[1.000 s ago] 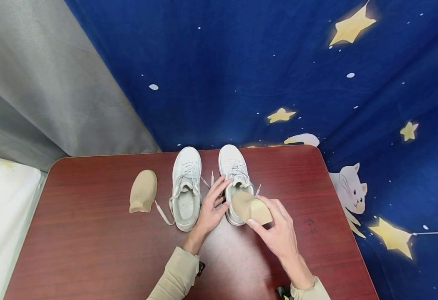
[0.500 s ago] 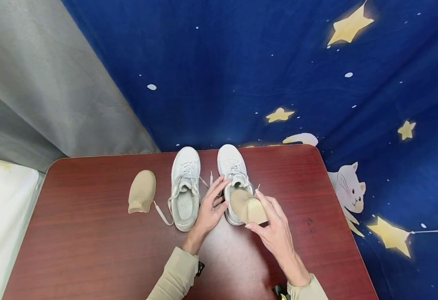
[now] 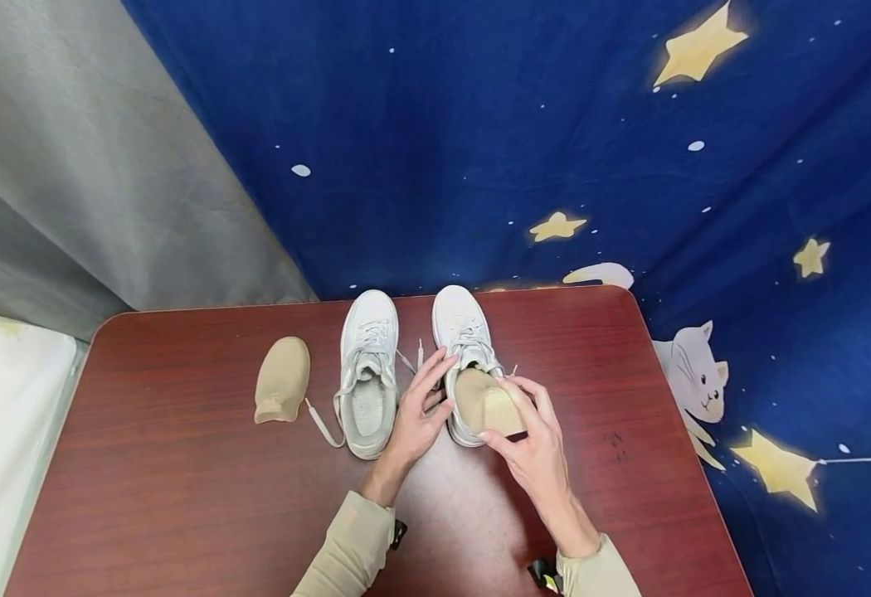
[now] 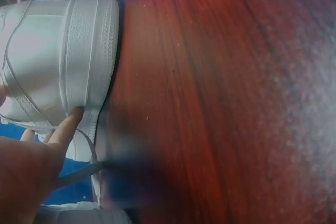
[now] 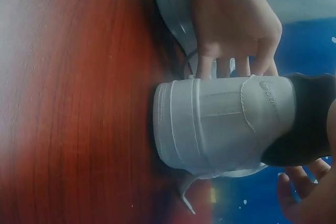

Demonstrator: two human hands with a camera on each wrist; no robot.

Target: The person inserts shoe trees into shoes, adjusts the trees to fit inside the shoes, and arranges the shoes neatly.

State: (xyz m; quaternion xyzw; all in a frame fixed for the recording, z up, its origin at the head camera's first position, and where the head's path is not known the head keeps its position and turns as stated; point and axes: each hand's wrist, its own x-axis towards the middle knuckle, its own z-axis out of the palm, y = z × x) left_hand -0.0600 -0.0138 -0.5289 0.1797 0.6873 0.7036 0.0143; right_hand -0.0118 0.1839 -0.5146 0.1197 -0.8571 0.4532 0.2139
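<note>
Two white lace-up sneakers stand side by side, toes pointing away: the left sneaker (image 3: 371, 319) and the right sneaker (image 3: 460, 313). My right hand (image 3: 540, 444) pinches the raised rear end of a beige insole (image 3: 473, 398) between thumb and fingers. Its rounded front lies inside the right sneaker's opening, and its dark underside (image 5: 307, 121) shows above the heel in the right wrist view. My left hand (image 3: 420, 419) rests with extended fingers against the left side of that sneaker (image 4: 39, 51). A second beige insole (image 3: 284, 377) lies left of the pair.
Everything is on a reddish-brown wooden table (image 3: 174, 481). Loose laces (image 3: 323, 424) trail beside the left sneaker and between the two. Behind the table hang a blue star-patterned curtain (image 3: 435, 149) and a grey curtain (image 3: 85, 166).
My right hand has moved left, bringing the insole's raised end over the sneaker's heel and its front further into the opening. My left hand stays at the sneaker's side.
</note>
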